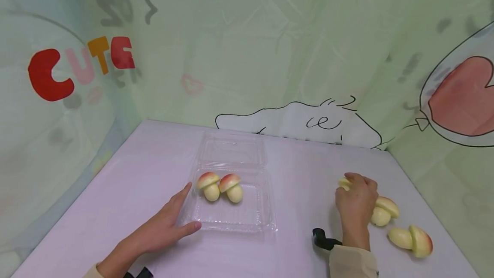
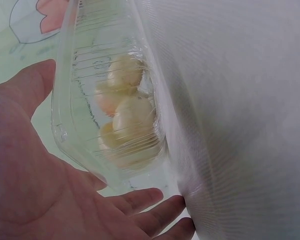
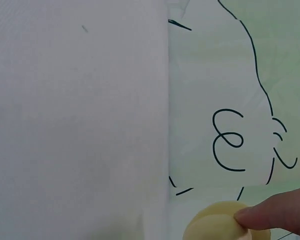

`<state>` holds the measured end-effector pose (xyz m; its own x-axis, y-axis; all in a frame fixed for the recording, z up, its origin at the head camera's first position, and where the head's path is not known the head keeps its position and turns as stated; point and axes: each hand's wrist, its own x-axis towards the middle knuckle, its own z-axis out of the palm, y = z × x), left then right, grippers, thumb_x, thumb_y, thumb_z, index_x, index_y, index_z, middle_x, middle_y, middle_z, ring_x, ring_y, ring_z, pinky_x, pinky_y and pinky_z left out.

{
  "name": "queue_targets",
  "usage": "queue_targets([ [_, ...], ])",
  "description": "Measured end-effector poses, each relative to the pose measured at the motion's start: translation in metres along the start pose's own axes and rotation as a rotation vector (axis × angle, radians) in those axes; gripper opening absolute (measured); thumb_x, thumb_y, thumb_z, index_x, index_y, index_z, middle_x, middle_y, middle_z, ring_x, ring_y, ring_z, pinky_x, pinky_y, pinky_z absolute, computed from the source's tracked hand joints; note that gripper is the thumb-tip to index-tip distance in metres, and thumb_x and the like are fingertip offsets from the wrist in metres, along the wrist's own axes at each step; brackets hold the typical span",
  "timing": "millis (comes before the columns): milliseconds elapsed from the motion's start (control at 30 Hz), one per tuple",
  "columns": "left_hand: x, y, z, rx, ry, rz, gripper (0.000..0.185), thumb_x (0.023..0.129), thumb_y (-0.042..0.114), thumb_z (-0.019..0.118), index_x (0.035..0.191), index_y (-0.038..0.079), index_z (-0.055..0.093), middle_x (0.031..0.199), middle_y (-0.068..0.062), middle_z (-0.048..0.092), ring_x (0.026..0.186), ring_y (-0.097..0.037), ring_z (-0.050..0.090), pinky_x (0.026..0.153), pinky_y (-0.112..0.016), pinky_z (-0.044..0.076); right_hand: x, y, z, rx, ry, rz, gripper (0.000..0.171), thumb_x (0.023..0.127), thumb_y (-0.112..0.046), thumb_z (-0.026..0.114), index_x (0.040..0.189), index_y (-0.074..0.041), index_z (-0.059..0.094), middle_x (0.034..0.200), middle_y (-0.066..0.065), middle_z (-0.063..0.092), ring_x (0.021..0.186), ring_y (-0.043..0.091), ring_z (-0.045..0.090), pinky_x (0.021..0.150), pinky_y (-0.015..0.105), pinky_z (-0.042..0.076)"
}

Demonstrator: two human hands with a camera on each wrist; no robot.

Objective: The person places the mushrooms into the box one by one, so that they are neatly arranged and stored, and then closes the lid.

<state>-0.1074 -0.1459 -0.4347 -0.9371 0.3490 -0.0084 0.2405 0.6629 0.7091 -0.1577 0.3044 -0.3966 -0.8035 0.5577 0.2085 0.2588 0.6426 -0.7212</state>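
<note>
A clear plastic clamshell box [image 1: 254,222] lies with its lid spread back on the table. Two toy mushrooms [image 1: 233,188] with red-tinged caps sit in its left half. My left hand [image 1: 164,224] rests along the box's left side, thumb and fingers spread; the left wrist view shows them at the box wall [image 2: 65,115]. Over on the right, my right hand [image 1: 358,198] grips another toy mushroom [image 1: 344,183], mostly hidden behind the fingers. In the right wrist view a fingertip presses on that pale yellow mushroom [image 3: 215,222].
Two more toy mushrooms lie right of my right hand: one close beside it [image 1: 386,210], the other on its side [image 1: 418,241] nearer the front. A printed curtain [image 1: 247,55] walls the white table [image 1: 301,209] at the back and sides.
</note>
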Motion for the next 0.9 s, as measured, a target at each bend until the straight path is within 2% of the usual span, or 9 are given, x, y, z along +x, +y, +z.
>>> queue_targets([
  [367, 0.000, 0.000, 0.001, -0.004, -0.010, -0.030, 0.104, 0.094, 0.059, 0.068, 0.168, 0.015, 0.009, 0.172, -0.017, 0.020, 0.157, -0.040, 0.022, 0.122, -0.063, 0.024, -0.004, -0.021, -0.002, -0.030, -0.107, -0.085, 0.044, 0.091, 0.000, 0.060, 0.135, 0.002, 0.062, 0.147, 0.032, 0.041, 0.134, 0.053, 0.042, 0.109, 0.064, 0.038],
  [600, 0.001, -0.001, 0.003, -0.006, -0.004, -0.024, 0.103, 0.094, 0.058, 0.068, 0.168, 0.015, 0.010, 0.171, -0.017, 0.020, 0.157, -0.040, 0.022, 0.122, -0.063, 0.024, -0.008, -0.032, -0.001, -0.023, -0.087, -0.123, 0.042, 0.093, 0.002, 0.061, 0.135, 0.001, 0.063, 0.149, 0.028, 0.043, 0.136, 0.049, 0.043, 0.112, 0.062, 0.039],
  [900, 0.000, 0.000, 0.001, 0.004, -0.003, -0.012, 0.103, 0.095, 0.058, 0.067, 0.168, 0.015, 0.009, 0.171, -0.018, 0.021, 0.157, -0.041, 0.024, 0.121, -0.063, 0.026, -0.018, -0.048, -0.002, 0.027, -0.052, -0.200, 0.043, 0.091, 0.005, 0.062, 0.133, 0.001, 0.064, 0.147, 0.028, 0.045, 0.134, 0.049, 0.045, 0.111, 0.063, 0.040],
])
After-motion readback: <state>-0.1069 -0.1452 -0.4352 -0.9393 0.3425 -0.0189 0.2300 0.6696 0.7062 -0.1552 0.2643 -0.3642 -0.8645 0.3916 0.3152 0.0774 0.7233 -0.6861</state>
